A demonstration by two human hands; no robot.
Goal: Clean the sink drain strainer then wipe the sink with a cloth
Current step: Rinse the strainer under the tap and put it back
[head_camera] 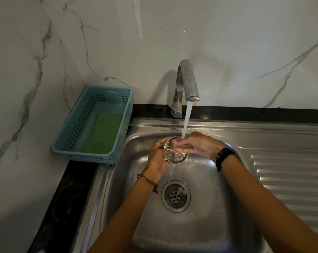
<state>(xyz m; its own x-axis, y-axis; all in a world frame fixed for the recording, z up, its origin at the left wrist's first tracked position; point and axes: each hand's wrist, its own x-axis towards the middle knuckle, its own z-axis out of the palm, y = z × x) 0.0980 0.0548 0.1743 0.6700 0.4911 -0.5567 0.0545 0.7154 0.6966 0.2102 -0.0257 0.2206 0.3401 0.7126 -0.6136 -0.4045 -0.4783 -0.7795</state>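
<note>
A round metal drain strainer (174, 156) is held tilted over the steel sink (205, 207), under the running stream from the faucet (188, 83). My left hand (156, 159) grips the strainer from its left side. My right hand (198, 145) reaches in from the right, its fingers touching the strainer's inside where the water lands. Below the hands the open drain hole (175, 196) shows in the sink bottom. A green cloth (101, 134) lies inside the blue plastic basket (70, 132) left of the sink.
The ribbed draining board (289, 172) stretches to the right of the basin. A dark countertop strip (66, 194) runs along the left edge. A marble wall stands behind the faucet and on the left.
</note>
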